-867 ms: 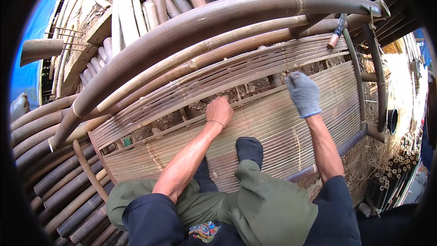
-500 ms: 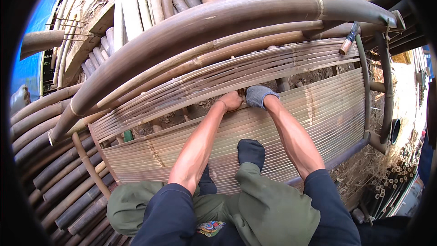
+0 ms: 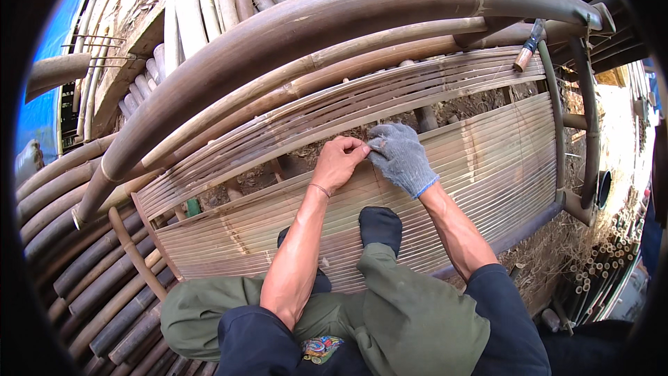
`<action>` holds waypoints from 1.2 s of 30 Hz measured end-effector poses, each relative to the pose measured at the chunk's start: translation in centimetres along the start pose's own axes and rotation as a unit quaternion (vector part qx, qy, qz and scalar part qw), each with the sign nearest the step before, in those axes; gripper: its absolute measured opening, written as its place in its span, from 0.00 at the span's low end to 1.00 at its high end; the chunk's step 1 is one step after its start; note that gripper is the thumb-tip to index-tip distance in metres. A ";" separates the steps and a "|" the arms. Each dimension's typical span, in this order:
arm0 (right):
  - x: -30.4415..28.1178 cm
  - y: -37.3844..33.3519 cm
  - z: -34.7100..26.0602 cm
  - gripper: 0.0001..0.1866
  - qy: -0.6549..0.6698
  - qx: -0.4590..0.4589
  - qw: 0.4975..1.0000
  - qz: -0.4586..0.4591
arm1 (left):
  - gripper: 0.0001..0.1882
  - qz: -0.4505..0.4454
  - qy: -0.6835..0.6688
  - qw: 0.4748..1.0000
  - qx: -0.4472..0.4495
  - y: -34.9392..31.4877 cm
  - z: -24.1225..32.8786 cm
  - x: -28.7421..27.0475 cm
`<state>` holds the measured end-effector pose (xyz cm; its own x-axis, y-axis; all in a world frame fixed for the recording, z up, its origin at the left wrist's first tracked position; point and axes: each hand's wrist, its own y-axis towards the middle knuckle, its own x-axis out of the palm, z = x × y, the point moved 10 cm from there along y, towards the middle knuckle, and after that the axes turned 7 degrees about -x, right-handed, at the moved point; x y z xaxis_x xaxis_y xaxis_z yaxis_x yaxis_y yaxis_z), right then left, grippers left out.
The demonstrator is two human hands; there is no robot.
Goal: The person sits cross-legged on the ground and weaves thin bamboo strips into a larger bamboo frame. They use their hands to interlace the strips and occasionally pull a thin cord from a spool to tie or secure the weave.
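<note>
My bare left hand (image 3: 339, 164) is closed in a pinch above the gap in a slatted bamboo seat panel (image 3: 515, 160). Its fingertips meet those of my right hand (image 3: 401, 155), which wears a grey knitted glove with a blue cuff. The right fingers are curled in, partly hidden by the glove. Whatever lies between the two hands is too small to make out. A thin dark line runs down over the slats just below them. Beyond the gap lies a narrower band of bamboo slats (image 3: 306, 118). My feet in dark socks (image 3: 380, 228) rest on the panel.
A thick curved bamboo pole (image 3: 334, 17) arches across the far side. A wooden-handled tool (image 3: 529, 47) lies at the far right of the slats. Stacked bamboo poles (image 3: 115, 289) fill the left; cut poles (image 3: 604, 257) lie at the right. A blue tarp (image 3: 45, 83) hangs at far left.
Both hands have risen from the gap and come together, turning so the fingertips meet. The left hand has shifted slightly left. The whole view has shifted a little.
</note>
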<state>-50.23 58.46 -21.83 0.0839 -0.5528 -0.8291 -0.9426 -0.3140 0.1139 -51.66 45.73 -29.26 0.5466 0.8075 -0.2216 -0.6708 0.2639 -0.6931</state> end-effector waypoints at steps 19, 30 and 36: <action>-5.7 -13.2 3.4 0.20 -0.125 0.274 0.952 -0.053 | 0.18 0.019 0.254 0.967 0.012 0.8 -3.9 2.2; 6.1 -5.5 3.3 0.16 -0.045 0.265 0.946 -0.183 | 0.17 0.045 0.260 0.964 0.039 0.9 -4.1 2.3; 5.1 -9.4 3.3 0.19 0.289 0.386 0.815 -0.321 | 0.23 0.084 0.265 0.960 0.029 0.8 -4.3 1.9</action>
<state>-41.98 61.16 -28.95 0.5677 -0.8075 -0.1605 -0.5484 -0.2254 -0.8053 -49.02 45.22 -33.14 0.5966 0.4631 -0.6555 -0.7899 0.1943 -0.5816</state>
